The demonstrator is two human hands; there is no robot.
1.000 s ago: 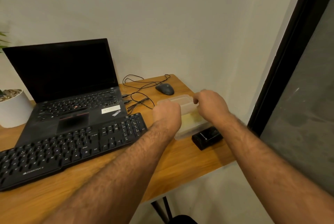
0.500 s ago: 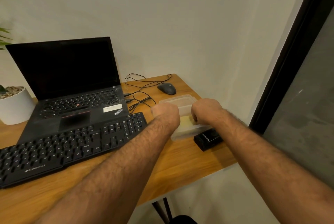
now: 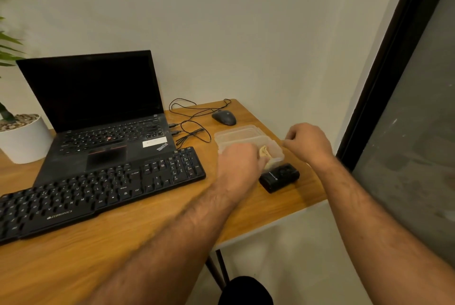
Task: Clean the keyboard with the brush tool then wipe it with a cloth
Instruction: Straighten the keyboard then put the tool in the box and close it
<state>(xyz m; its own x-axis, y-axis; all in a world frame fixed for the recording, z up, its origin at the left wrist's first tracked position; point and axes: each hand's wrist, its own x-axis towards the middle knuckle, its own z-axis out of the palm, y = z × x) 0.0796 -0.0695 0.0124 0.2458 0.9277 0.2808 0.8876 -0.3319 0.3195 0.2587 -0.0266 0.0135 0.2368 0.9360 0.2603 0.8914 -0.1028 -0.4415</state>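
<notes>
A black Zebronics keyboard lies on the wooden desk in front of a laptop. To its right stands a clear plastic container with a yellowish cloth inside. My left hand reaches into the container, its fingers closed around the cloth. On the other side, my right hand has its fingertips pinched at the container's right rim. No brush tool shows in this view.
A small black box sits just in front of the container near the desk's right edge. Behind are an open black laptop, a mouse with looped cables, and a white plant pot. A dark window frame stands at the right.
My right hand has moved off the top of the container to its right rim. The left hand has gone into the container, and the yellowish cloth now shows by its fingers.
</notes>
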